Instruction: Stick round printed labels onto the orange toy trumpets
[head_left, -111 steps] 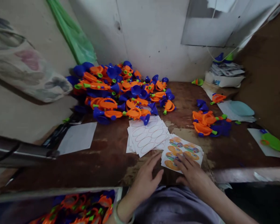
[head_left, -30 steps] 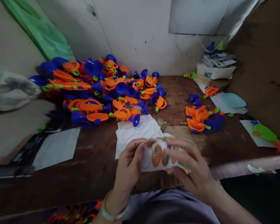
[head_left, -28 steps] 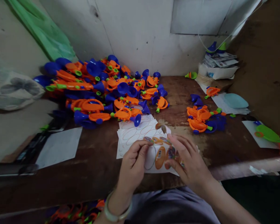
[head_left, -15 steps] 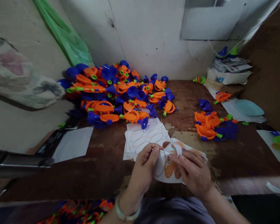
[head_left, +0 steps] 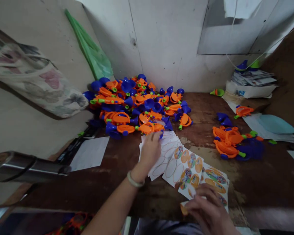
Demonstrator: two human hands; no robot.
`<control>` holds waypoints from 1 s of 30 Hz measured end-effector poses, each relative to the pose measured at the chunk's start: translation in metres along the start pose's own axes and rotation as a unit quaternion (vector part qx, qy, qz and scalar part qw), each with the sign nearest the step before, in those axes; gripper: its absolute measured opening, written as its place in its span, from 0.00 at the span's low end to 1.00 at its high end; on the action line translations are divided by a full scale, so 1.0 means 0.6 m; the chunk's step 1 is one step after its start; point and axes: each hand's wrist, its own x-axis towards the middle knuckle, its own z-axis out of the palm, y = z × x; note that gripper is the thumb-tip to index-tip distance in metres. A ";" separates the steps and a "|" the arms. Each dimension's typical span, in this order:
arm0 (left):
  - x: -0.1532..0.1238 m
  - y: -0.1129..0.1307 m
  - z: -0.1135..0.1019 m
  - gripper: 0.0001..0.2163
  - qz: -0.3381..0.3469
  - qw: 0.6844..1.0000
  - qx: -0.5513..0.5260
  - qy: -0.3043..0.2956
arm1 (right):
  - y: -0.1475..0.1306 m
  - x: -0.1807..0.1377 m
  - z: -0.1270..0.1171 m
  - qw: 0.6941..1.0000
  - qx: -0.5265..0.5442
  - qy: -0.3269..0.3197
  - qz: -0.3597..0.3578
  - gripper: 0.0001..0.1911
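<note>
My left hand [head_left: 150, 150] reaches to the near edge of the pile, its fingers closed at the blue bell [head_left: 161, 134] of an orange toy trumpet [head_left: 147, 128]. Part of that toy is hidden behind the fingers. My right hand [head_left: 209, 207], low at the front, pinches peeled stickers [head_left: 184, 209], slightly blurred, between its fingertips. Beneath and beyond it lies a sticker sheet [head_left: 192, 163] with printed ovals and some bare outlines. Used backing sheets [head_left: 159, 168] are stacked to its left, under my left hand. More printed sheets [head_left: 217, 182] lie to the right.
A heap of orange and blue toy trumpets [head_left: 127, 98] spreads along the wall. A smaller group [head_left: 227, 140] lies at right. A metal flask [head_left: 26, 166] and white paper [head_left: 90, 153] are at left. A paper-filled box [head_left: 250, 88] and pale blue tray [head_left: 276, 124] stand far right.
My left hand has let go of the sticker sheet and moved forward to the toy trumpet. The sheet now lies on the table. My right hand has drawn back with the peeled stickers.
</note>
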 end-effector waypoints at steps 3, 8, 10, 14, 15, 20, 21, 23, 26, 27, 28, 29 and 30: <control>0.064 -0.034 -0.048 0.25 -0.005 0.997 0.066 0.032 | 0.009 0.005 0.004 0.999 0.027 0.027 0.033 0.38; 0.113 -0.064 -0.077 0.24 0.018 0.997 0.061 0.034 | 0.000 0.026 0.012 0.998 0.002 0.052 0.040 0.34; 0.103 -0.064 -0.084 0.22 0.041 0.997 0.020 0.058 | -0.001 0.034 0.007 0.995 0.027 0.070 0.063 0.34; 0.037 -0.051 -0.097 0.16 0.086 0.988 -0.105 0.074 | 0.012 0.053 -0.017 0.956 0.205 0.115 0.174 0.33; 0.014 -0.046 -0.097 0.17 0.097 0.984 -0.134 0.064 | 0.016 0.061 -0.023 0.937 0.256 0.128 0.200 0.31; -0.091 -0.016 -0.046 0.23 0.129 0.919 -0.363 -0.081 | 0.015 0.103 -0.022 0.871 0.397 0.142 0.253 0.27; -0.108 -0.009 -0.028 0.20 0.120 0.896 -0.412 -0.114 | 0.008 0.109 -0.015 0.860 0.410 0.142 0.268 0.28; -0.139 0.004 0.009 0.14 0.082 0.861 -0.482 -0.139 | -0.010 0.120 0.002 0.833 0.436 0.151 0.304 0.30; -0.179 0.025 0.055 0.18 -0.002 0.800 -0.591 -0.108 | -0.037 0.130 0.031 0.779 0.468 0.203 0.364 0.32; -0.191 0.032 0.063 0.26 -0.011 0.765 -0.636 -0.099 | -0.044 0.132 0.038 0.761 0.474 0.227 0.379 0.33; -0.200 0.041 0.068 0.33 -0.014 0.732 -0.675 -0.097 | -0.049 0.134 0.044 0.747 0.477 0.248 0.391 0.34; -0.209 0.049 0.069 0.39 -0.013 0.703 -0.704 -0.101 | -0.052 0.136 0.047 0.738 0.477 0.259 0.401 0.36; -0.215 0.058 0.067 0.42 -0.015 0.683 -0.723 -0.100 | -0.054 0.137 0.049 0.734 0.476 0.262 0.408 0.37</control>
